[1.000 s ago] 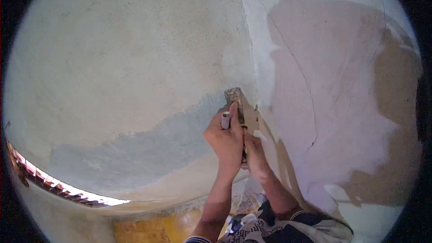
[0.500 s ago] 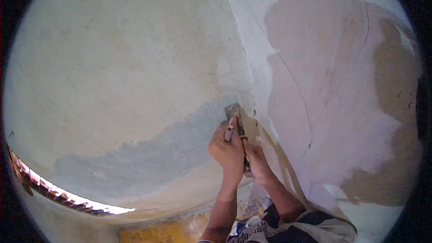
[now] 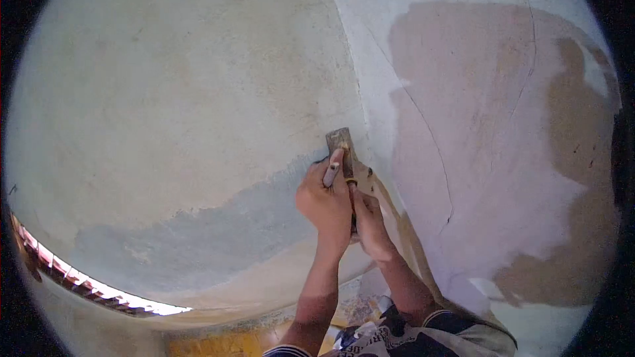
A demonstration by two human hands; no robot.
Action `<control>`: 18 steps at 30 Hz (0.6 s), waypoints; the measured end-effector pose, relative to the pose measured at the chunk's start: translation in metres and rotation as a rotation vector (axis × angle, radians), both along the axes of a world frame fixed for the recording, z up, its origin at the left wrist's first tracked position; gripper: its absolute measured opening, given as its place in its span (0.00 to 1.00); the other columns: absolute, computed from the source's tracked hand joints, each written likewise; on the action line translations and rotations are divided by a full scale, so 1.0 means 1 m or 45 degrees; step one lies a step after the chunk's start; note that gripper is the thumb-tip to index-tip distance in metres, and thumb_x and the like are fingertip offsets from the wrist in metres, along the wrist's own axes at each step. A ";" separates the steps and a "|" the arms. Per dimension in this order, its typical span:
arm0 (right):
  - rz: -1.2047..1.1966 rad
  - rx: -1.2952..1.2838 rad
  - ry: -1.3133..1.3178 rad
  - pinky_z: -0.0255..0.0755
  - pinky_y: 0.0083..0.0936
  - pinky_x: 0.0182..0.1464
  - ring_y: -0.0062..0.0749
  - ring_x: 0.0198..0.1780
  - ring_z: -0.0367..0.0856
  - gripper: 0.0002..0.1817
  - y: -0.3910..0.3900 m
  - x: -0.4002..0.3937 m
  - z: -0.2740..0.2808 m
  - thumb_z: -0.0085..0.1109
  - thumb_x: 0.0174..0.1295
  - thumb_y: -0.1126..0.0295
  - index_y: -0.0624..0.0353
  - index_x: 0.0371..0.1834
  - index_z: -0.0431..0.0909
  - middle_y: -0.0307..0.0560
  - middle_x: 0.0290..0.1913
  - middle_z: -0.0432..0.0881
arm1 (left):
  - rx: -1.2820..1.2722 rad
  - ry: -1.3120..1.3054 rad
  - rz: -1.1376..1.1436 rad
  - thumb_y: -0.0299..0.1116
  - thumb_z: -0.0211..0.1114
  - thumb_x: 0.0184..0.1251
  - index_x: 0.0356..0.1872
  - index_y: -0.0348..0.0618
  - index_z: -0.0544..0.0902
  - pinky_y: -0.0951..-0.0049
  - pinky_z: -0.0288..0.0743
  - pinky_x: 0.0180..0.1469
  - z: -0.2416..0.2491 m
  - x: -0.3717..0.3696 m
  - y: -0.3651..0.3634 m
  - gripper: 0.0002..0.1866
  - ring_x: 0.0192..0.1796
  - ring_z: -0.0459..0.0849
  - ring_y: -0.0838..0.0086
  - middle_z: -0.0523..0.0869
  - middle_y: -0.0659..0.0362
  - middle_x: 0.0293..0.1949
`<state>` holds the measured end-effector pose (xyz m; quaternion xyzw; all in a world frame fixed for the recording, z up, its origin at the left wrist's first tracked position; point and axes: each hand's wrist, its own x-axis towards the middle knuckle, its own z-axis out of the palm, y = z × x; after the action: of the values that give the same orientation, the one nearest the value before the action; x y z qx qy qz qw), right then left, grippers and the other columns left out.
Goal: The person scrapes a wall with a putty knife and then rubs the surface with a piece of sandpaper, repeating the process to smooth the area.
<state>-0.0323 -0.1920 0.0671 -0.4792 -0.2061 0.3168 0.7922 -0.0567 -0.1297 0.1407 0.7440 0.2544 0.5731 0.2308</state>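
A scraper (image 3: 338,138) with a flat, stained blade lies against the wall (image 3: 231,79), close to the corner where two wall faces meet. My left hand (image 3: 325,199) is closed around the blade side of the scraper, with one finger stretched up along it. Just below and to the right, my right hand (image 3: 372,223) grips the handle. The two hands touch. A grey-blue patch (image 3: 218,244) spreads over the wall to the left of my hands.
The right wall (image 3: 476,112) has long thin cracks, brownish stains and shadows. A bright slatted opening (image 3: 99,294) curves along the lower left. Yellow tiled flooring (image 3: 225,344) shows at the bottom, beside my patterned shirt (image 3: 410,340).
Both hands and the scraper have moved up and slightly left along the wall near the corner. The grip looks the same. The view has shifted slightly.
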 end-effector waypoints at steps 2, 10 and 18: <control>-0.061 -0.017 -0.052 0.59 0.20 0.19 0.14 0.17 0.65 0.23 -0.004 -0.004 0.001 0.48 0.72 0.49 0.57 0.29 0.74 0.31 0.17 0.70 | -0.014 0.064 0.021 0.31 0.65 0.66 0.29 0.32 0.82 0.67 0.67 0.26 -0.009 -0.005 -0.003 0.11 0.20 0.72 0.70 0.79 0.48 0.20; 0.009 -0.193 0.064 0.57 0.17 0.19 0.14 0.18 0.65 0.19 -0.061 -0.086 -0.106 0.63 0.65 0.54 0.54 0.26 0.70 0.33 0.19 0.71 | -0.706 0.117 -0.615 0.34 0.57 0.74 0.59 0.34 0.69 0.70 0.74 0.48 -0.194 -0.139 0.019 0.19 0.45 0.80 0.70 0.82 0.58 0.41; 0.226 -0.290 -0.552 0.74 0.24 0.39 0.21 0.34 0.79 0.27 -0.053 -0.193 -0.149 0.79 0.47 0.54 0.58 0.43 0.78 0.37 0.33 0.82 | -1.496 0.027 -0.381 0.43 0.49 0.77 0.48 0.38 0.78 0.68 0.73 0.37 -0.257 -0.311 -0.017 0.17 0.36 0.79 0.72 0.84 0.58 0.39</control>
<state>-0.2256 -0.2450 -0.0819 -0.6021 -0.3751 0.2963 0.6395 -0.3682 -0.1472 -0.1167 0.5255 0.4232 0.2908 0.6783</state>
